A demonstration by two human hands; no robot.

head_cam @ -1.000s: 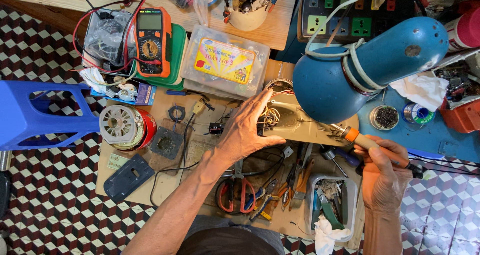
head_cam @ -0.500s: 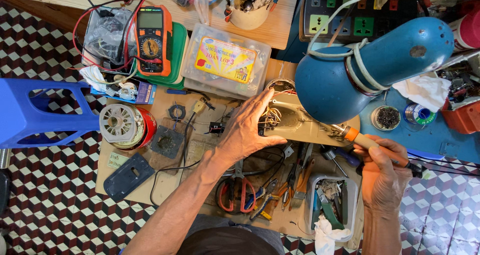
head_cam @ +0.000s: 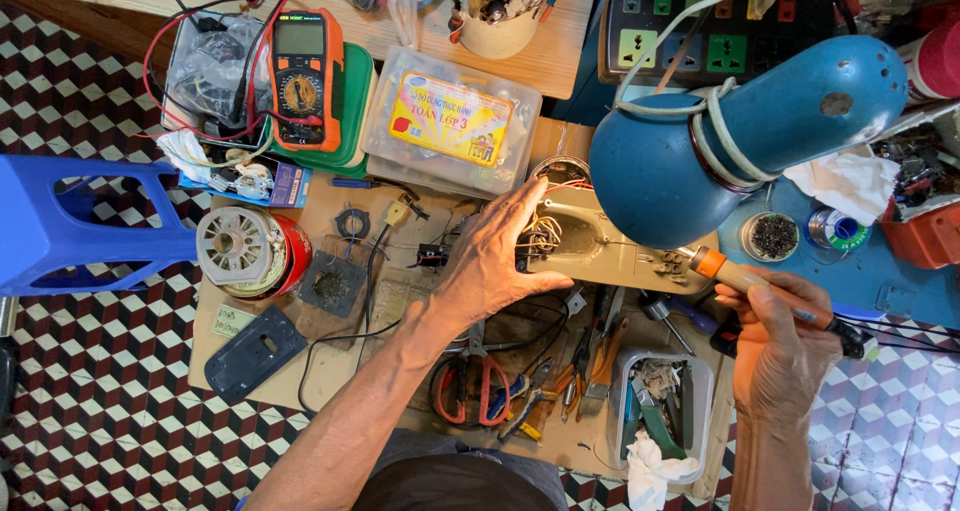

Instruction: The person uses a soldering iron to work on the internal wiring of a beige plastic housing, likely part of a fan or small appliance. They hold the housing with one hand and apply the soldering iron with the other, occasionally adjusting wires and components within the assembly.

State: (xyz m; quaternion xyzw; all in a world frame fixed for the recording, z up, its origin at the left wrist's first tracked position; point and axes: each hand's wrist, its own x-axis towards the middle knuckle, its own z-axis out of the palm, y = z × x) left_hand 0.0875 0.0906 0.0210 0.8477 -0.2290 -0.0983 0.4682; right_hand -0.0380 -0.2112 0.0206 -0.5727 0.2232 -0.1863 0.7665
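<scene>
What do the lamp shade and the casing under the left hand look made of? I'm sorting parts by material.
The lamp shade looks like painted metal: blue coat, chipped and scuffed, with small vent holes. The casing under the left hand seems moulded plastic, dull beige and smooth, wires showing at its open end; painted metal can't be ruled out.

Beige appliance housing [head_cam: 600, 246] lies flat on bench, open end left with wires showing, partly under blue lamp. Soldering iron [head_cam: 770, 291], orange collar, tip at housing's right end.
</scene>
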